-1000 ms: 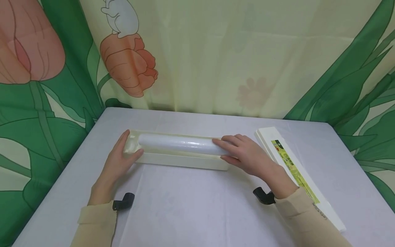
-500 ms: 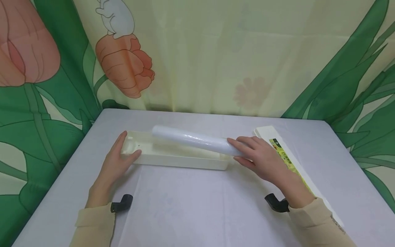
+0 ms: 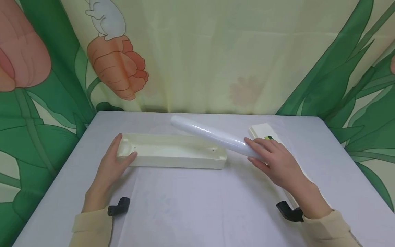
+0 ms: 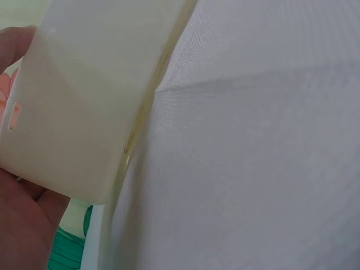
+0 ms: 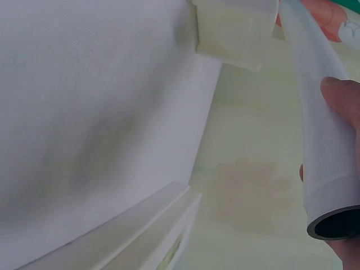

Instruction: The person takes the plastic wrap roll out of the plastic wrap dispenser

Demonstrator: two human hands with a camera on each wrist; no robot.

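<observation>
A long white open-topped box (image 3: 176, 162) lies on the table, its hollow inside showing. My left hand (image 3: 106, 171) holds its left end, thumb on the front wall and fingers at the back. Above the box's right part, a shiny roll of plastic wrap (image 3: 211, 133) slants in the air, far end raised to the left. The near end is gripped by my right hand (image 3: 279, 168), thumb below and fingers over the top. In the right wrist view the roll's (image 5: 320, 135) dark hollow core faces the camera.
Under and beyond the right forearm lies a long white lid (image 3: 262, 130), its label mostly covered by the hand. A white cloth covers the table (image 3: 179, 206). Behind the table's back edge hangs a printed curtain (image 3: 197, 68).
My right hand has lifted the roll of plastic wrap out of the box and carried it rightward, tilting its far end up. My left hand stays on the box's left end.
</observation>
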